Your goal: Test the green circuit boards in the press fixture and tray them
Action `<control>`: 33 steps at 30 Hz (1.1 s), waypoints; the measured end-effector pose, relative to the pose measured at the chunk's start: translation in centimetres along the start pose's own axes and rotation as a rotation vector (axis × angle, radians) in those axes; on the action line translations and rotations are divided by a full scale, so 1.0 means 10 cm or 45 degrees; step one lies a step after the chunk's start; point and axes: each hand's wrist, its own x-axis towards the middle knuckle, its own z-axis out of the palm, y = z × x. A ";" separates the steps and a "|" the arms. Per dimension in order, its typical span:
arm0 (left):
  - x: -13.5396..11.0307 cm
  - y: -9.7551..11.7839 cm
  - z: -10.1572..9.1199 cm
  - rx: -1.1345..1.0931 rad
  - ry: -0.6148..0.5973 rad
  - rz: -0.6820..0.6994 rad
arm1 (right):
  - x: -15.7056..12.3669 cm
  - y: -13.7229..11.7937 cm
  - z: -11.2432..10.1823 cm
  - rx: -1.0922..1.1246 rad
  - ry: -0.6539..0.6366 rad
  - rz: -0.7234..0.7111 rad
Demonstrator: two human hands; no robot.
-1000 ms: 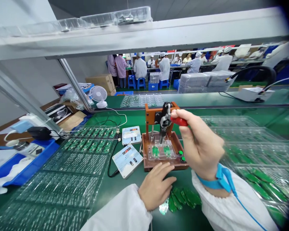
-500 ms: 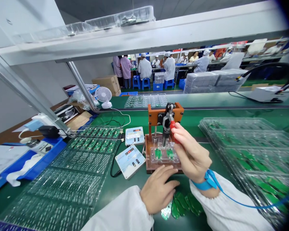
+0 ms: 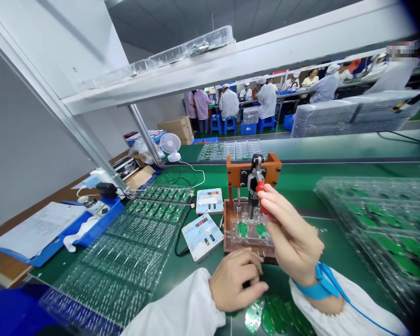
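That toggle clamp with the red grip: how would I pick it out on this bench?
On the green workbench, find the orange frame standing just right of two white meter boxes. The metal toggle clamp is mounted on its crossbar, and only it has a red grip, pinched by the person's right hand.

- A white desk fan (image 3: 170,143) is standing beside a metal upright, at the far side of the bench (image 3: 301,179).
- Cardboard boxes (image 3: 178,128) are sitting stacked against the far wall.
- Papers (image 3: 38,228) are lying beside a blue tray (image 3: 107,215).
- Plastic-wrapped tray stacks (image 3: 350,114) are piled beyond the bench.
- A clear plastic tray (image 3: 189,49) is resting on the overhead shelf (image 3: 231,77).
- Workers in white coats (image 3: 228,103) are sitting on blue stools (image 3: 230,125) at distant benches.
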 end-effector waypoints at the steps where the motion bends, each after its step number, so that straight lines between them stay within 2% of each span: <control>1: 0.06 0.04 -0.07 -0.035 0.007 0.009 | 0.00 0.00 0.00 0.007 -0.008 0.007; 4: 0.28 0.11 -0.43 -0.014 0.086 -0.009 | 0.00 0.00 0.02 0.028 -0.030 0.011; 6: 0.45 0.05 -0.74 0.196 0.197 -0.227 | 0.00 0.01 0.02 0.037 -0.029 0.008; 7: 0.53 -0.02 -0.90 0.387 0.182 -0.392 | 0.01 0.01 0.02 0.040 -0.028 0.007; 8: 0.59 -0.12 -1.05 0.630 0.076 -0.597 | 0.02 0.01 0.01 0.041 -0.030 0.007; 9: 0.63 -0.23 -1.18 0.837 -0.164 -0.791 | 0.02 0.01 0.01 0.043 -0.034 0.007; 12: 0.67 -0.62 -1.39 0.891 -0.556 -0.922 | 0.05 0.00 -0.01 0.055 -0.045 0.001; 16: 0.59 -0.97 -1.38 0.853 -0.905 -0.932 | 0.07 -0.01 -0.04 0.075 -0.057 0.003; 18: 0.57 -1.04 -1.36 0.873 -1.057 -0.919 | 0.08 0.00 -0.05 0.076 -0.076 0.003; 20: 0.56 -1.06 -1.36 0.899 -1.143 -0.900 | 0.08 0.00 -0.06 0.074 -0.084 0.000; 28: 0.57 -1.06 -1.36 0.929 -1.200 -0.876 | 0.07 -0.01 -0.04 0.057 -0.065 0.001; 33: 0.54 -1.12 -1.34 0.854 -1.164 -0.866 | 0.06 -0.01 -0.03 0.072 -0.052 0.004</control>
